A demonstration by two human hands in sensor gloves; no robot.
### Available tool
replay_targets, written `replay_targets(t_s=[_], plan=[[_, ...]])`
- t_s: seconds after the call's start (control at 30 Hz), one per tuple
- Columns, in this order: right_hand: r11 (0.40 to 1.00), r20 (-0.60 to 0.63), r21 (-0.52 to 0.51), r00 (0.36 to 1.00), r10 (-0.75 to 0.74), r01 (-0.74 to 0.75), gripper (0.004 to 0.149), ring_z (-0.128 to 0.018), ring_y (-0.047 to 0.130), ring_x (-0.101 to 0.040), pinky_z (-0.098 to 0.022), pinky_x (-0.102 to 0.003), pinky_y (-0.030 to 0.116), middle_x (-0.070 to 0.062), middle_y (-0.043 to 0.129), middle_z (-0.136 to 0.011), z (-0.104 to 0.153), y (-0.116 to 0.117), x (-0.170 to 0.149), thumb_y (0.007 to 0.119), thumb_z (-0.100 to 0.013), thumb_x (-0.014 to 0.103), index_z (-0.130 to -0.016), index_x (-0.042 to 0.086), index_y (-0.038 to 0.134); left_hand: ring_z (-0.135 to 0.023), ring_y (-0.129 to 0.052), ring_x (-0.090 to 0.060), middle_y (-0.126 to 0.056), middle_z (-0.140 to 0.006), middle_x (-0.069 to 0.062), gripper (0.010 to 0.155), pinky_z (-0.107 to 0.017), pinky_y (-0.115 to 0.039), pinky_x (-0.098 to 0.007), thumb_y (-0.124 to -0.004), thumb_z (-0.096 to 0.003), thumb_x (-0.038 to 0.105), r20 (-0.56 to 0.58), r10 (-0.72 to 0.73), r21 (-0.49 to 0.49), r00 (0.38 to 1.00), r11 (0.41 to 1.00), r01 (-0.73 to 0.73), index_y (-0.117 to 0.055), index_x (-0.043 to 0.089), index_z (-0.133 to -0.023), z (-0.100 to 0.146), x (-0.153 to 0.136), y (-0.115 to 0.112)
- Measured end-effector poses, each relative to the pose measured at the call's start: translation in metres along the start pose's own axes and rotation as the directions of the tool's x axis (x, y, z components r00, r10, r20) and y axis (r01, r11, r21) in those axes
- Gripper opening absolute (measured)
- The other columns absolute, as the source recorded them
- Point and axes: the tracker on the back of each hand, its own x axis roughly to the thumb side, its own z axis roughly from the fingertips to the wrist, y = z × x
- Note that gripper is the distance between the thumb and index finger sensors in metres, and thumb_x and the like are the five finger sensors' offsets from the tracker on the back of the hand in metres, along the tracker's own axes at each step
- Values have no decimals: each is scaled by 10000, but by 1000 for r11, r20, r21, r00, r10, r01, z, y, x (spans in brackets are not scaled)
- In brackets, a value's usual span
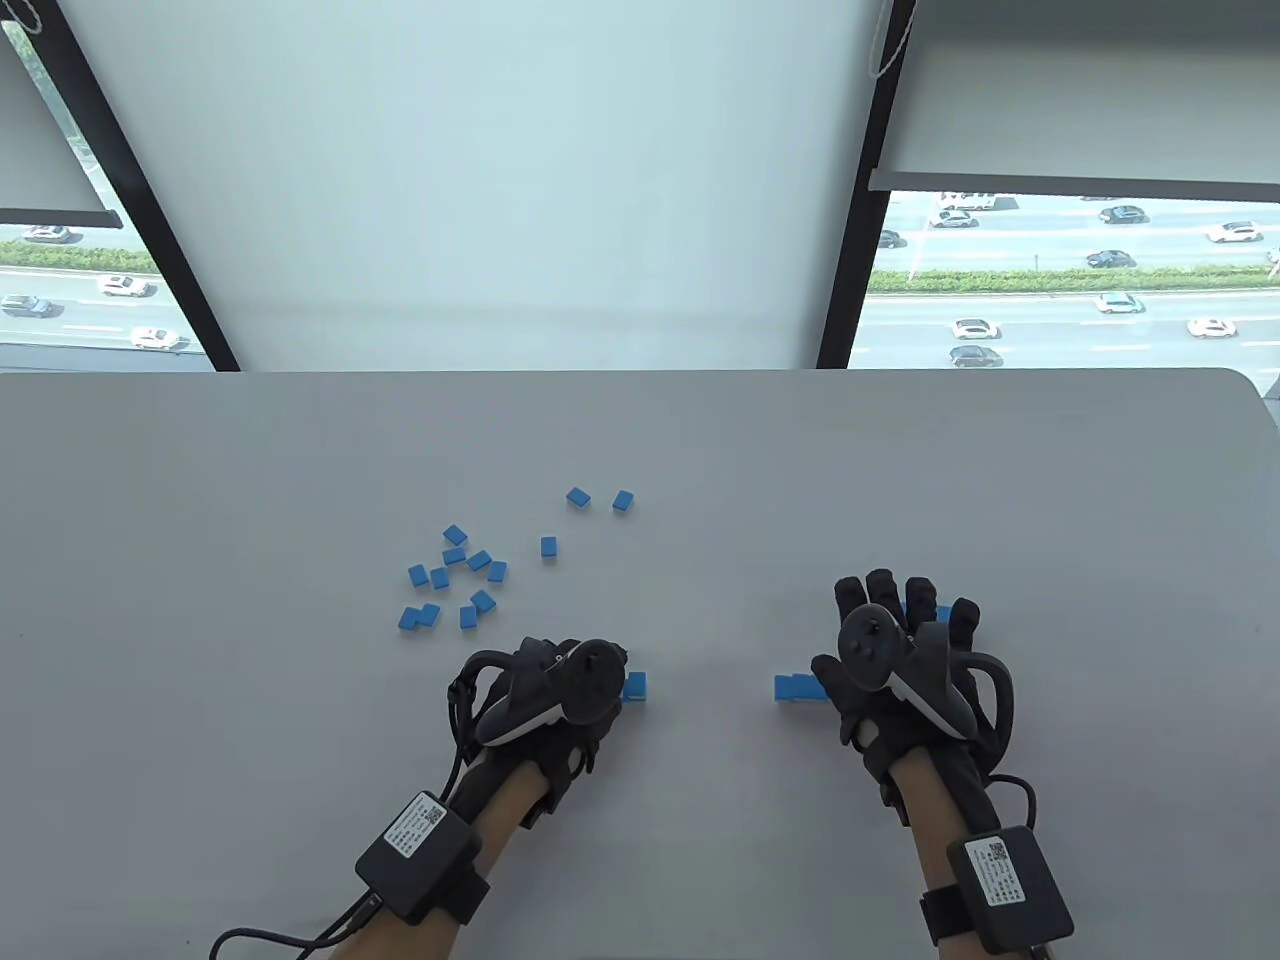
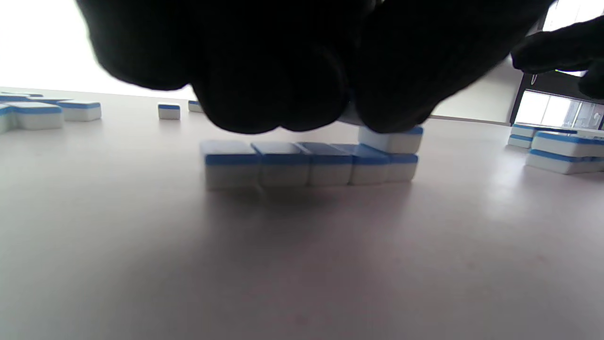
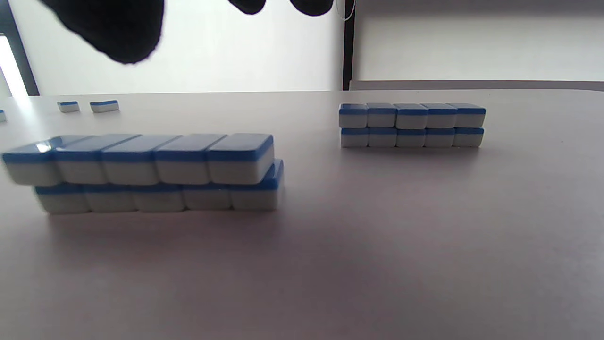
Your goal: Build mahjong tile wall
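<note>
Blue-backed white mahjong tiles lie on the grey table [image 1: 300, 450]. My left hand [image 1: 612, 672] curls over a single row of several tiles [image 2: 306, 163] and holds one tile [image 2: 394, 140] on top of the row's right end; that end shows in the table view [image 1: 635, 685]. My right hand [image 1: 890, 620] hovers with fingers spread and empty above a two-layer wall [image 3: 141, 174], whose left end shows in the table view [image 1: 798, 688]. A second two-layer wall [image 3: 410, 125] stands further back, mostly hidden under the right fingers in the table view [image 1: 942, 612].
Several loose tiles [image 1: 460, 580] lie scattered at the table's middle left, with more further back [image 1: 600, 498]. Some show in the left wrist view [image 2: 33, 115] and the right wrist view [image 3: 104, 106]. The table's far edge meets a window blind [image 1: 500, 200].
</note>
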Motion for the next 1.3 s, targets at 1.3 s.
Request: replay_targets(t_s=[1.3], plan=[[1000,6,-11,1000,-14,15,803,-1072,220,-358,-689,-633,128,59,247,-1183,1,-2,-1,696,-435,647,-1085,381,306,-809,-867,-284,-825,-962,9,685,-622,-724,-554,-913,-360,516,-250,-191,-173,949,973,151,-735,280,-978,-38,-143,22]])
